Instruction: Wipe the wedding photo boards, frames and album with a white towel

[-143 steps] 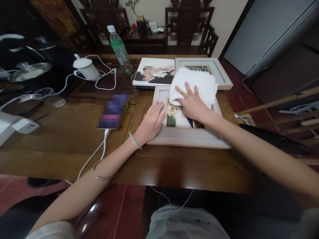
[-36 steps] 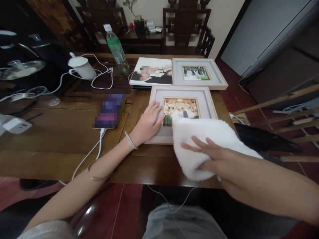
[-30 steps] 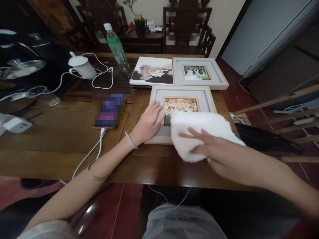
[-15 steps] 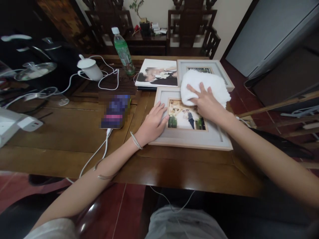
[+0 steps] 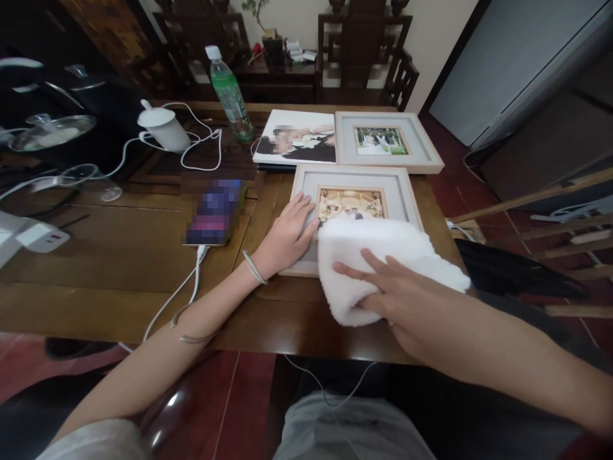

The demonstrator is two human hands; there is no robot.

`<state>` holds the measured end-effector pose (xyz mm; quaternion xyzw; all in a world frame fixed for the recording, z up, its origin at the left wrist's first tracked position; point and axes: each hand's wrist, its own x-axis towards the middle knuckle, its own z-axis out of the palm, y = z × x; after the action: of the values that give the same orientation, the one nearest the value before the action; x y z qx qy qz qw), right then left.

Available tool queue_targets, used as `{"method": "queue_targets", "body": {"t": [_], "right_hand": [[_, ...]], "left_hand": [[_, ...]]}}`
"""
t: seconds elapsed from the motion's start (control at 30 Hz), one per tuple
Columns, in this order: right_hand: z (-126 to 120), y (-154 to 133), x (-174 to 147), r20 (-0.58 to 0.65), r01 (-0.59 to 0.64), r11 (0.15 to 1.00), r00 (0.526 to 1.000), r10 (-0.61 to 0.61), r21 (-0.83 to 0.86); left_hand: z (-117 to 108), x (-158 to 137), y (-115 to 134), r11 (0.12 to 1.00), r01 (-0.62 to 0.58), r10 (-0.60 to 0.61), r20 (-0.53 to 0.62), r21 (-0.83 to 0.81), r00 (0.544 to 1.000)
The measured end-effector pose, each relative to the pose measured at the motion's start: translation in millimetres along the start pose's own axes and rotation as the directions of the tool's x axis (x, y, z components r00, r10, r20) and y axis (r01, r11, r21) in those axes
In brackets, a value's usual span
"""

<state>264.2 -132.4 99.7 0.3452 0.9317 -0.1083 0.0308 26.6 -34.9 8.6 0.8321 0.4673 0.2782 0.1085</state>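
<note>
My left hand (image 5: 290, 235) lies with fingers stretched out on the left side of a light wooden picture frame (image 5: 401, 188), at the table's front. In my right hand (image 5: 383, 284) is a folded white towel (image 5: 330, 255), with the fingers over its top and the thumb tucked at a fold. The towel covers the lower right of the frame and part of its photo (image 5: 352, 199), and reaches past the frame's front edge. A second picture frame (image 5: 421, 144) lies behind, showing its own photo. Beside that one, a white photo panel (image 5: 299, 118) rests on something dark.
To the left on the wooden table (image 5: 119, 255) lies a phone (image 5: 213, 214) on a white cable. Farther back are a green-tinted bottle (image 5: 230, 96), a lidded white cup (image 5: 165, 130), a clear cup on its side (image 5: 90, 182) and a white power strip (image 5: 29, 236).
My right hand has drawn the towel toward me, from the top of the near frame to its front edge. The rear frame's photo is now uncovered. My left hand stays on the frame.
</note>
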Motion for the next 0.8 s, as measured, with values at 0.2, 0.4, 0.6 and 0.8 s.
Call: {"method": "queue_targets", "body": {"t": [0.2,0.4,0.6,0.8], "right_hand": [[9,36,39,-0.004,-0.083,0.996,0.997,0.083,-0.044],[9,113,88,-0.282,-0.310,0.934,0.925,0.254,-0.176],[8,121,111,-0.277,-0.310,0.928,0.928,0.249,-0.207],[0,51,72,0.018,-0.238,0.957,0.970,0.244,-0.163]], "left_hand": [[1,0,-1,1.000,-0.014,0.014,-0.016,0.005,1.000],[2,0,-2,1.000,-0.026,0.025,-0.032,-0.015,0.999],[2,-1,-2,0.999,-0.030,0.029,-0.039,-0.020,0.999],[3,-1,-3,0.999,-0.038,0.038,-0.042,-0.003,0.998]]}}
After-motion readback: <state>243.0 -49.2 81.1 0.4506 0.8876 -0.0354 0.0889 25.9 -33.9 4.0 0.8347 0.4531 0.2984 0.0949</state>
